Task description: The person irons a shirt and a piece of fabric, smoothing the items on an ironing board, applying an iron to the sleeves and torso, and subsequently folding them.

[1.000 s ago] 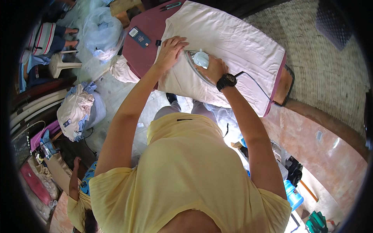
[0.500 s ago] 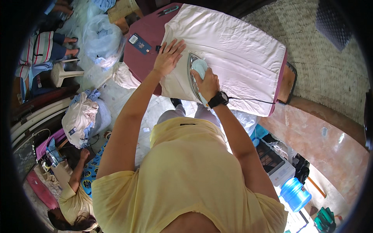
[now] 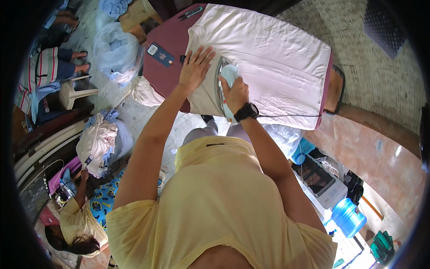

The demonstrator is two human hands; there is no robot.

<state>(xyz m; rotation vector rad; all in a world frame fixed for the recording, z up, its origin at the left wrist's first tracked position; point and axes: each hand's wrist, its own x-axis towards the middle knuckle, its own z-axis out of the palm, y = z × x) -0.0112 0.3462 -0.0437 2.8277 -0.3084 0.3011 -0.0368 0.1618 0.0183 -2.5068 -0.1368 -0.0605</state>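
Observation:
A pale pinkish-white garment is spread over the maroon padded ironing board. My left hand lies flat on the garment's left part, fingers spread, holding nothing. Just to its right, my right hand grips the handle of a clothes iron, whose soleplate rests on the fabric. The iron's dark cord runs right across the garment. On the bare maroon part lie a dark blue hang tag and, farther back, a pair of thread snips. A small black piece sits by my left fingertips.
Clear plastic bags of clothes stand on the floor at left, with a clothes heap nearer me. One person sits low at lower left; another person's legs show at upper left. A blue water jug stands at lower right.
The iron and my right hand have shifted very slightly toward the left. My left hand stays flat on the fabric. The person at lower left has moved an arm toward the clothes heap.

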